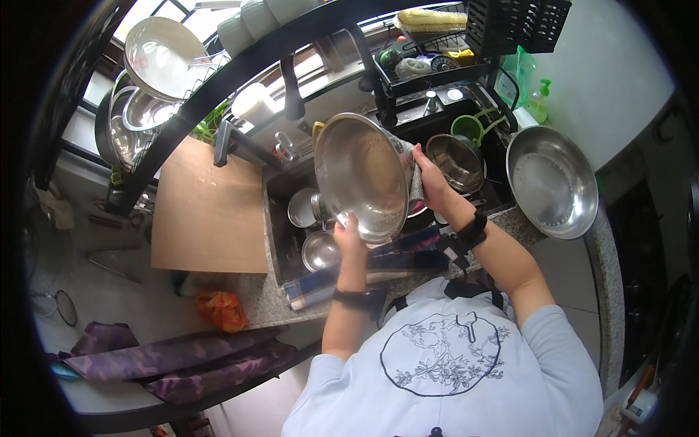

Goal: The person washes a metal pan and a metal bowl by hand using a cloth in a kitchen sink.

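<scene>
A large stainless steel bowl (360, 175) is tilted up over the black sink (278, 240). My left hand (350, 235) grips its lower rim, thumb on the inside. Against the outer right side of the bowl, my right hand (431, 177) presses a grey cloth (416, 185). Below the bowl, a small metal bowl (321, 251) and a round metal container (302, 207) lie in the sink. To the right stand a metal pot (456, 163) and a green-handled strainer or cup (467, 128). A wide metal basin (552, 183) rests at the right on the counter side.
A wooden board (210, 213) lies left of the sink. A black rack (240, 49) arches overhead, holding bowls (166, 59). A plaid cloth (317, 287) lies along the sink's front edge, near an orange bag (221, 311). A soap bottle (539, 104) stands at the back right.
</scene>
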Demonstrator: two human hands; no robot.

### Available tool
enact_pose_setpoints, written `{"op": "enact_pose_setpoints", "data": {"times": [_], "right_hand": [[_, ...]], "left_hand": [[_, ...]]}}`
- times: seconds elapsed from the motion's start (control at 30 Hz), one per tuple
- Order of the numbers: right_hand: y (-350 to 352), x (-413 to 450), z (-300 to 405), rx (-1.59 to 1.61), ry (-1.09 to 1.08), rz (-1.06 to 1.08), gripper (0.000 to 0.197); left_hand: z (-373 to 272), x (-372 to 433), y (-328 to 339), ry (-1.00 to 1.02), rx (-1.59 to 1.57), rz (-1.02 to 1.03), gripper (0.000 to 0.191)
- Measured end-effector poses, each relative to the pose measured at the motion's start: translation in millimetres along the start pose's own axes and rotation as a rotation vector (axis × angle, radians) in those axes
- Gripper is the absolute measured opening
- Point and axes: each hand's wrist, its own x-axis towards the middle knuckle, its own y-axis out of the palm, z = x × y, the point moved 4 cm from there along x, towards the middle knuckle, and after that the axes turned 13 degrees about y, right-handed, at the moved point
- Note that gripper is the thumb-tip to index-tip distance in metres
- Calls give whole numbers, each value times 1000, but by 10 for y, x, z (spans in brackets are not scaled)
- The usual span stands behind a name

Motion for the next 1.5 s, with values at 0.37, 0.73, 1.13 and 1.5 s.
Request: {"op": "enact_pose_setpoints", "data": {"times": [0.37, 0.73, 1.13, 1.5], "right_hand": [[-151, 39, 285, -143, -344, -127, 47], [-62, -83, 356, -1198, -847, -520, 37], [64, -128, -373, -2063, -954, -156, 21], [-124, -140, -63, -2217, -1174, 48, 4]], "left_hand": [[-370, -171, 131, -307, -435, 276, 38], [-287, -49, 82, -188, -252, 210, 37], [-250, 133, 165, -214, -310, 231, 29], [-556, 393, 113, -75, -140, 386, 43]]}}
